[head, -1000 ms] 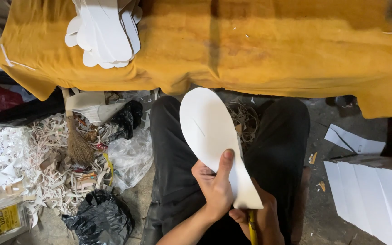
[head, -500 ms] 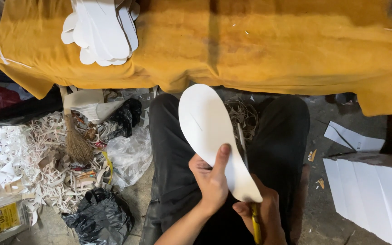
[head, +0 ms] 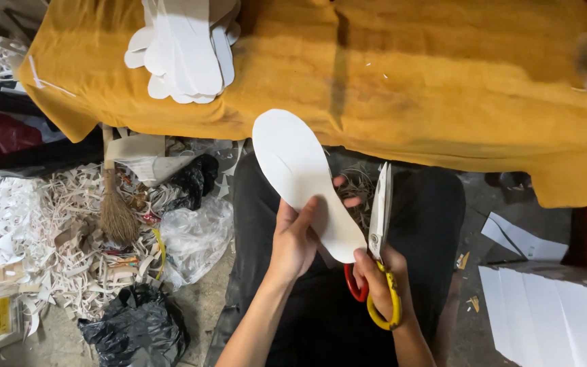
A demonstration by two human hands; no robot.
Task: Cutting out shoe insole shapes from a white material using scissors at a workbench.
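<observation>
My left hand (head: 293, 241) pinches the white insole (head: 304, 177) at frame centre; my right hand (head: 382, 285), closed, grips scissors (head: 380, 224) just beside it.

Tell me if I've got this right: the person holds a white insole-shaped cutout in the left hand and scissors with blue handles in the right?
Not quite. The head view shows the scissors have one red and one yellow handle, not blue. The rest holds: the left hand grips the white insole-shaped cutout, and the right hand holds the scissors.
</observation>
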